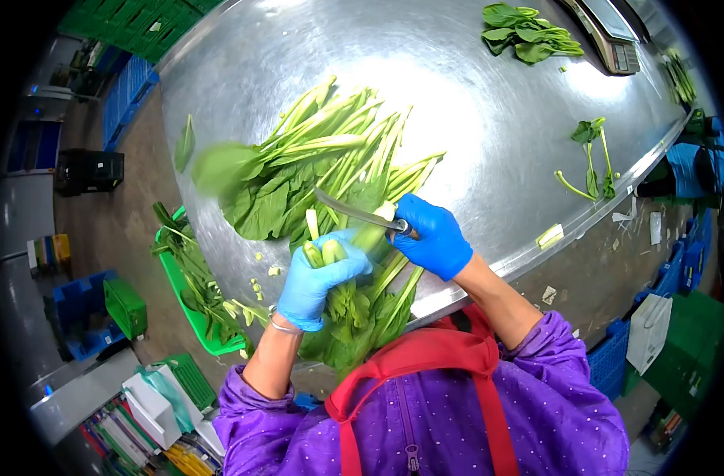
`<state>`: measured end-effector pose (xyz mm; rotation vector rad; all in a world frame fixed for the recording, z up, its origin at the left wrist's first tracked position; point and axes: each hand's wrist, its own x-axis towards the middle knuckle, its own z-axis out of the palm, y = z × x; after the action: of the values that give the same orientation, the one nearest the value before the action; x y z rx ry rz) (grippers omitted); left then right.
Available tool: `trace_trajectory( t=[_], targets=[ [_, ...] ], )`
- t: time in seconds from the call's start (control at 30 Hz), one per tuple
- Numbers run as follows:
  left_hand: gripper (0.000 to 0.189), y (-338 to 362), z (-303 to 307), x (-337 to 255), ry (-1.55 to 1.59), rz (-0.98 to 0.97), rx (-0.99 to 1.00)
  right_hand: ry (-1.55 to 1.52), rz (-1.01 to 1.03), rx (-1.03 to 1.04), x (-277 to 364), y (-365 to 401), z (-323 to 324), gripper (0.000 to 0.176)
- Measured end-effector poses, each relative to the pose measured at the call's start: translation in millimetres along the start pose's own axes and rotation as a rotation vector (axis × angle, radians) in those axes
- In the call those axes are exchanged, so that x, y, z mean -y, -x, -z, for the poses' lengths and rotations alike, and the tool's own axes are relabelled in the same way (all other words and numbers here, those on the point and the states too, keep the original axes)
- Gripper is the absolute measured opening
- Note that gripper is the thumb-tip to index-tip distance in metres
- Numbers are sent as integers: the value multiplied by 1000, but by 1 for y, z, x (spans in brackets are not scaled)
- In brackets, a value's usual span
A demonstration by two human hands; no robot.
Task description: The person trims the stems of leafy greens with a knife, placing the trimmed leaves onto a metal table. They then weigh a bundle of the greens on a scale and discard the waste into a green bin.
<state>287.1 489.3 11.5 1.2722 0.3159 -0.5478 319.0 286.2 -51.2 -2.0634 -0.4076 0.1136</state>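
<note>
Greens heap (298,178) behind knife (350,210) and bunch (362,317)

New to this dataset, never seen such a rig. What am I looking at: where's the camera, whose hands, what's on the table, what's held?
No machine here: a person works with two hands in blue gloves. The one picture comes from a camera worn on their head, looking down, so the purple sleeves and red apron at the bottom are their own; the lens bends the edges. The left hand grips a bunch of greens near the stems. The right hand holds a knife, blade pointing left near the stem ends. On the steel table lies a pile of greens, with a smaller heap and a scale at the far end. A green crate with leaves sits beside the table, lower down.
</note>
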Motion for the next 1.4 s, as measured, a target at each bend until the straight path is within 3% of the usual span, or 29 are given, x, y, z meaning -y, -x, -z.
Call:
trace_trajectory(
  t=[0.1,0.13,0.23,0.43,0.6,0.7,0.8,0.87,0.97,1.0,1.1,1.13,1.2,1.4],
  targets=[
    [32,0,19,24,35,90,34,-95,-217,169,-48,28,-19,18],
    [21,2,18,27,120,121,-13,-139,-164,117,-55,41,-23,21],
    [15,8,24,38,283,157,34,-383,-184,161,-32,43,-22,24],
    [14,17,38,48,474,166,103,-62,-157,170,-40,41,-18,20],
    [18,14,44,54,660,164,273,-696,-429,414,3,29,-5,31],
    [20,11,52,55,629,141,298,-854,-545,394,19,19,14,33],
    [20,11,53,56,594,168,333,-882,-325,225,34,5,9,39],
    [19,10,49,53,614,183,371,-812,-332,323,42,-7,18,38],
    [17,11,42,46,533,219,178,-904,-481,395,28,-7,11,36],
    [16,4,48,56,309,77,1,-958,-455,353,20,-5,4,29],
    [17,7,34,33,-286,-357,-170,-985,-501,271,11,-2,-7,26],
    [19,13,25,26,-241,-312,-215,-979,-518,249,14,-2,-8,25],
    [20,8,13,31,-331,-399,-219,-963,-551,214,23,-3,-11,23],
    [19,-6,12,36,-457,-518,-278,-856,-448,154,23,-2,-18,22]
  ],
)
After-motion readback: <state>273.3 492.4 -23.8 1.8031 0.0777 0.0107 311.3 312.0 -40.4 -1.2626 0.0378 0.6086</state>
